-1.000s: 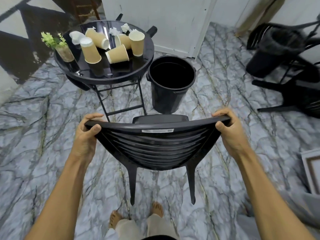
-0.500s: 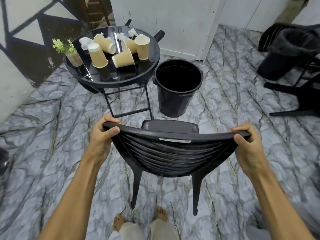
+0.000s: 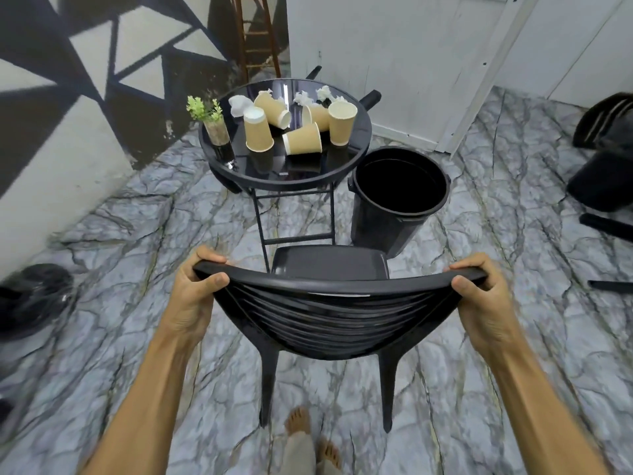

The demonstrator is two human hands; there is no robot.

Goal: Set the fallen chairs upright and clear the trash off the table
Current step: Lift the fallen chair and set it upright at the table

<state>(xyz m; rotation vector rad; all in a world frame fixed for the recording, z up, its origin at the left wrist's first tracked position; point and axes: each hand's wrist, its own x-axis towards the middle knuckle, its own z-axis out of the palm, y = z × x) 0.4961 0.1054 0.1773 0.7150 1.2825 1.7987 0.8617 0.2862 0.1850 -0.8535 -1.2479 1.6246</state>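
Note:
A black plastic chair (image 3: pixel 329 313) stands upright in front of me, facing the table. My left hand (image 3: pixel 191 293) grips the left end of its backrest top, and my right hand (image 3: pixel 479 293) grips the right end. Beyond it is a round black glass table (image 3: pixel 239 166) with several tan paper cups (image 3: pixel 301 138), some upright and some on their sides, and crumpled white paper (image 3: pixel 239 104). A small potted plant (image 3: pixel 210 120) stands at the table's left edge. Another black chair (image 3: pixel 603 166) lies tipped over at the far right.
An open black bin (image 3: pixel 397 197) stands on the marble floor right of the table. A dark round object (image 3: pixel 30 299) lies on the floor at the left. A wooden ladder (image 3: pixel 257 36) leans behind the table. My bare feet (image 3: pixel 308 430) are just behind the chair's legs.
The view has shifted so the table and bin sit more central and lower. My hands keep the same grip on the chair's backrest, and the chair stays upright.

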